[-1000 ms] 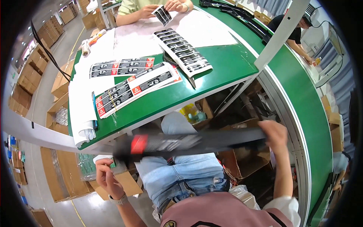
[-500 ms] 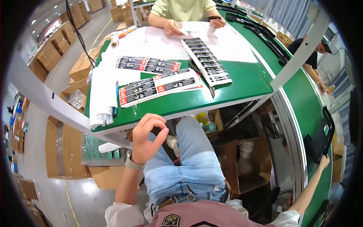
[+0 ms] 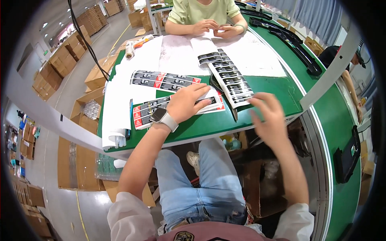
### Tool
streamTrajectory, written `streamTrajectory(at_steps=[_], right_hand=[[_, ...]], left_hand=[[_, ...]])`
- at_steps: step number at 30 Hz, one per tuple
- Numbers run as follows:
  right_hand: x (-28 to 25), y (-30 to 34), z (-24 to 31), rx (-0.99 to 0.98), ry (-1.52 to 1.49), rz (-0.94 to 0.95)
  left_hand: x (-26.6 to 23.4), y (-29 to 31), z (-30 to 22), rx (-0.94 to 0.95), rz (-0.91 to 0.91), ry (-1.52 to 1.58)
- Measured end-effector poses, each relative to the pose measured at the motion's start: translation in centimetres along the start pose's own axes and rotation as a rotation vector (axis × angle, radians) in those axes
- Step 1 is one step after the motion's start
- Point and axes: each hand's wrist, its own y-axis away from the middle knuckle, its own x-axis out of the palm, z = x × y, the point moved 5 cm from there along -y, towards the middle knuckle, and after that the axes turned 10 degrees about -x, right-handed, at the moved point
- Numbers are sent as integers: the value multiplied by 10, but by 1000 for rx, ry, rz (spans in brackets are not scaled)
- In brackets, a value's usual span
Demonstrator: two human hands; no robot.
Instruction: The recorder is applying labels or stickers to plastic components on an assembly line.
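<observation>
left hand flat on the label sheets, right hand unladen beside them

in the head view, the left hand (image 3: 183,105) lies palm down with its fingers loosely spread, resting on the nearer red-and-black label sheets (image 3: 146,109) on the green surface (image 3: 277,88). the right hand (image 3: 271,120) is blurred, thumb and fingers parted with nothing visible between them; its fingertips are close to the near corner of the long label sheet (image 3: 234,81), but whether they touch it cannot be told.

as for progress, many labels remain on their backing, both under the left hand and on the farther red-and-black sheet (image 3: 163,81) just beyond it. a bare white stretch by the left fingertips suggests that some are already peeled off. a black molded part (image 3: 341,166) lies on the green belt to the right of the right hand; whether it bears a label is too small to tell. beyond both hands, a co-worker's hands (image 3: 217,30) meet over the surface.

the nearer sheets show red blocks with white warning triangles, white pictograms and rows of fine print on black. the long sheet repeats black panels with white marks, too small to make out.
</observation>
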Motion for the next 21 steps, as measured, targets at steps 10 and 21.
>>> streamTrajectory(at_steps=[10, 21], right_hand=[[91, -30, 11, -11, -108, 3], [89, -29, 18, 22, -2, -148]], left_hand=[[6, 0, -8, -8, -36, 119], [6, 0, -7, 14, -52, 128]])
